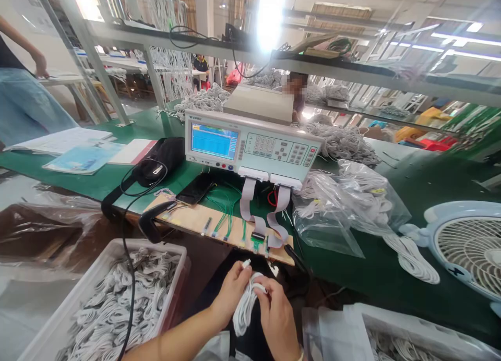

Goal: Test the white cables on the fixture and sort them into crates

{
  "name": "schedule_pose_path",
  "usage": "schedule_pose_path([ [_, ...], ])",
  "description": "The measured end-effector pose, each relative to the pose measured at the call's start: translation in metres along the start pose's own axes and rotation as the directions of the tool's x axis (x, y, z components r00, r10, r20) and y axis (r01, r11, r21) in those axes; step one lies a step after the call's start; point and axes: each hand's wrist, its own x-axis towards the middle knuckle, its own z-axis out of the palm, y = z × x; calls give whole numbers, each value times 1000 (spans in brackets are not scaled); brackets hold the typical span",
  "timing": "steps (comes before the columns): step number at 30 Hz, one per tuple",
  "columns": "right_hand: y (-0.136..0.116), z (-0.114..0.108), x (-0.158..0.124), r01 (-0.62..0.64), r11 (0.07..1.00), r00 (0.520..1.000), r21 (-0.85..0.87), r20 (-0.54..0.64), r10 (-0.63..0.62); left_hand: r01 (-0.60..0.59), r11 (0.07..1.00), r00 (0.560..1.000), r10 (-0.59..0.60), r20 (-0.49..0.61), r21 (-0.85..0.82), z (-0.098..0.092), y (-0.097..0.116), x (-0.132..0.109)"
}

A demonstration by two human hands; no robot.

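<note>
Both my hands hold one coiled white cable (246, 304) low in the middle of the view, over my lap. My left hand (230, 290) pinches the cable's plug end, which points up toward the wooden test board (195, 218). My right hand (277, 314) is wrapped round the coil from the right. The board lies on the table's front edge, carrying green wires and grey ribbon cables that run up to a white tester (250, 147) with a lit blue screen.
A white bin (58, 324) full of coiled white cables stands at lower left, another bin (407, 329) at lower right. Clear bags of cables (344, 204) and a pale blue fan (465, 246) lie right. A black pouch (158, 160), a phone (195, 189) and papers (78, 149) lie left. A person (23, 100) stands far left.
</note>
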Motion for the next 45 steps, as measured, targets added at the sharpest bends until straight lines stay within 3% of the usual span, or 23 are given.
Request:
schedule_pose_path([
  [3, 6, -4, 9, -221, 958, 973, 180, -18, 228, -58, 998, 998, 59, 36, -39, 1, 7, 6],
  [5, 10, -7, 18, -364, 855, 930, 368, 89, 358, -32, 999, 994, 34, 102, -23, 0, 12, 8],
  [8, 11, -11, 30, -448, 749, 894, 488, 224, 388, 53, 999, 982, -50, 180, -11, -2, 19, 10],
  [15, 6, -12, 42, -370, 812, 927, 452, 123, 355, 179, 979, 969, -158, 188, -100, -7, 30, 12],
  [21, 13, 0, 42, -415, 655, 898, 632, 169, 407, 225, 958, 966, -196, 166, -177, -12, 33, 12],
  [24, 13, -4, 40, -360, 764, 920, 535, 68, 385, 224, 961, 968, -200, 153, -162, -13, 32, 12],
  [26, 11, -12, 39, -338, 824, 936, 455, 70, 345, 225, 963, 967, -201, 158, -151, -13, 32, 13],
  [30, 4, -26, 33, -365, 819, 931, 442, 162, 327, 240, 959, 963, -215, 164, -154, -10, 33, 17],
  [34, 2, -26, 29, -361, 833, 932, 419, 126, 340, 242, 953, 964, -215, 158, -181, -4, 33, 19],
  [37, 5, -23, 28, -344, 849, 937, 400, 84, 340, 191, 949, 981, -174, 91, -249, 4, 28, 15],
  [41, 8, -20, 28, -376, 776, 917, 506, 81, 392, 93, 927, 996, -92, 19, -364, 10, 21, 12],
  [45, 7, -19, 31, -427, 680, 885, 596, 124, 448, 121, 948, 992, -107, 63, -296, 5, 23, 14],
])
